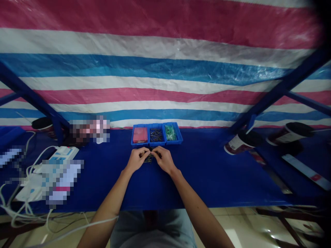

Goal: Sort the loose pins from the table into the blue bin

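My left hand and my right hand meet above the blue table, fingertips pinched close together. What they hold between the fingertips is too small to make out. Below and between them lies a small pile of dark, thin pieces that look like screws. Just beyond my hands stand three joined blue bins. The left bin contains flat pink-red pieces, the middle bin more dark screw-like pieces, and the right bin green pieces that look like clear-bagged parts.
White power strips with tangled cables lie at the left, beside a partly blurred item. A dark cup stands at the right, another cup farther right. Blue metal posts rise at both sides before a striped sheet.
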Tool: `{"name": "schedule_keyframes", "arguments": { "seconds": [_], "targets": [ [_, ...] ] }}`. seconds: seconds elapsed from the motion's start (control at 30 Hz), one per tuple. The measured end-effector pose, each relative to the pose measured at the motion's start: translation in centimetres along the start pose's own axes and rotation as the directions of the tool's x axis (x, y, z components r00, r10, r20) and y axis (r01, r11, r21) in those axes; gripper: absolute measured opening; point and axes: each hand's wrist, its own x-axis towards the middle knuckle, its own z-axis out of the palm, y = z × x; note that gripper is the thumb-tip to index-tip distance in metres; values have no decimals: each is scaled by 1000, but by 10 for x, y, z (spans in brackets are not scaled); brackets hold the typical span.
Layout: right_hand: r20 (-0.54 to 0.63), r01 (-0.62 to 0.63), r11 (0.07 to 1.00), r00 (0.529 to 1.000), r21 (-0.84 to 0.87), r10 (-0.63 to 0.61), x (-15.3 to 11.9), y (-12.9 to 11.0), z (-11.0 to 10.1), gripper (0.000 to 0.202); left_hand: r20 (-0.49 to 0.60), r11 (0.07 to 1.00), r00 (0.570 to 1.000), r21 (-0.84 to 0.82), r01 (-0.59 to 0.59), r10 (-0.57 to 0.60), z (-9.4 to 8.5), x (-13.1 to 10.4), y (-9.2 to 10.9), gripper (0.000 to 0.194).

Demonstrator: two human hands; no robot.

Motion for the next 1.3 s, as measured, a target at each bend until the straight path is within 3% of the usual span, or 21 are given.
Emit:
{"name": "schedule_keyframes", "arguments": {
  "seconds": [0.5,1.3],
  "targets": [
    [0,10,999,1000,37,-10,-1,-1,1,13,-4,1000,1000,12,11,-11,-1,0,2,32],
    [-28,53,997,998,51,-52,-2,11,2,19,-17,1000,1000,15,3,-3,0,1,3,31]
  ]
}}
